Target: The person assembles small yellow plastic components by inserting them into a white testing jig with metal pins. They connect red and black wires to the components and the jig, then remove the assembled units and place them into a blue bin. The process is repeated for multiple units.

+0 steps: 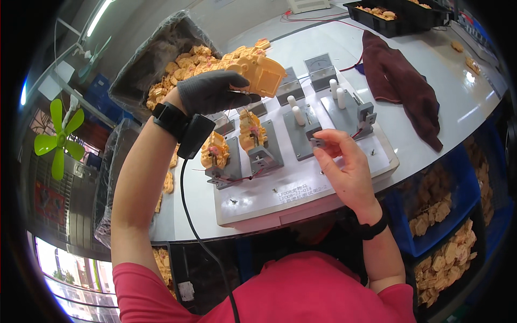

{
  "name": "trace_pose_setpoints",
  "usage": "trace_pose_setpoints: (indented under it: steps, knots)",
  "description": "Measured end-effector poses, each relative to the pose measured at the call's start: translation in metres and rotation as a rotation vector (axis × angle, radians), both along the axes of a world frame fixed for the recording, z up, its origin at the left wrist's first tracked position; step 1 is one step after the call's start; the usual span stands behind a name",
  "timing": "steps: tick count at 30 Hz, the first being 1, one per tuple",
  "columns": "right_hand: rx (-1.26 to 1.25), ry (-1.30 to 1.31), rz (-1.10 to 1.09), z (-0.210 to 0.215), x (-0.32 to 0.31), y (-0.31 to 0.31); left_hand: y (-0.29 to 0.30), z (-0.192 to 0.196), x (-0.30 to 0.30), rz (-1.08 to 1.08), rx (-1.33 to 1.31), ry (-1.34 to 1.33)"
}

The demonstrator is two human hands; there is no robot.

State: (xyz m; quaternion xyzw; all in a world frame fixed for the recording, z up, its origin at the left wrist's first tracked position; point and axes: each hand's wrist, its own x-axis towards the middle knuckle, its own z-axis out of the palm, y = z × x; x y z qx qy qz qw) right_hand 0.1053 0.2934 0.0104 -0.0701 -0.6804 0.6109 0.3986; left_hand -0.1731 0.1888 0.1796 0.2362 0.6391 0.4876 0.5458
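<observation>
My left hand point(210, 92), in a dark grey glove, is closed on a yellow plastic gearbox-like part point(263, 75) and holds it raised above the back of a white test board point(301, 200). At a grey station with two white pegs point(298, 116), my bare right hand point(347, 169) pinches a small grey block point(318, 142) on its front edge between thumb and finger. Another pegged grey station point(350, 114) stands to its right. On the left, two stations each hold a yellow part, one nearer the left edge point(214, 152) and one beside it point(251, 131).
Panel meters point(319, 64) line the board's back. A plastic-lined bin point(134, 70) heaped with yellow parts is at the far left. A dark red cloth point(396, 81) lies right, black trays point(371, 21) behind it. Blue crates point(406, 229) of parts sit below the table edge.
</observation>
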Motion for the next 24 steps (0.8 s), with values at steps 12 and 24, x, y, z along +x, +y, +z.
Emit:
trace_pose_setpoints:
  steps: [12,24]
  knots:
    - [0.050,0.013,-0.030,0.001,0.001,0.000,0.005,-0.004,0.011,-0.023,0.104,0.584]
    - [0.023,0.002,-0.008,0.001,0.000,-0.002,0.034,-0.028,0.015,-0.387,0.199,1.742]
